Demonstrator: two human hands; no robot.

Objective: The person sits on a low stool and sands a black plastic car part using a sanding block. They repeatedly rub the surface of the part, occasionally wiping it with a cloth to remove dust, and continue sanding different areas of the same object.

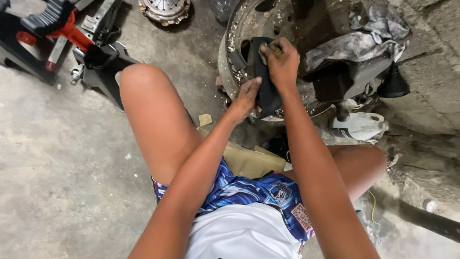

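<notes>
A dark curved part (266, 88), black and dusty, stands on edge against a large rusty metal wheel rim (229, 57) lying on the floor. My left hand (245, 98) grips its lower left edge. My right hand (280, 60) presses a small tan piece of abrasive paper (268, 51) against the top of the part, fingers curled over it. I sit on the floor with both knees spread around the work.
A red and black jack (62, 36) lies at the upper left, a round clutch plate (164, 9) at the top. Grey rags (369, 36), a black funnel (393, 82) and a white plastic jug (359, 125) sit by the concrete wall. Flattened cardboard (249, 160) lies under me.
</notes>
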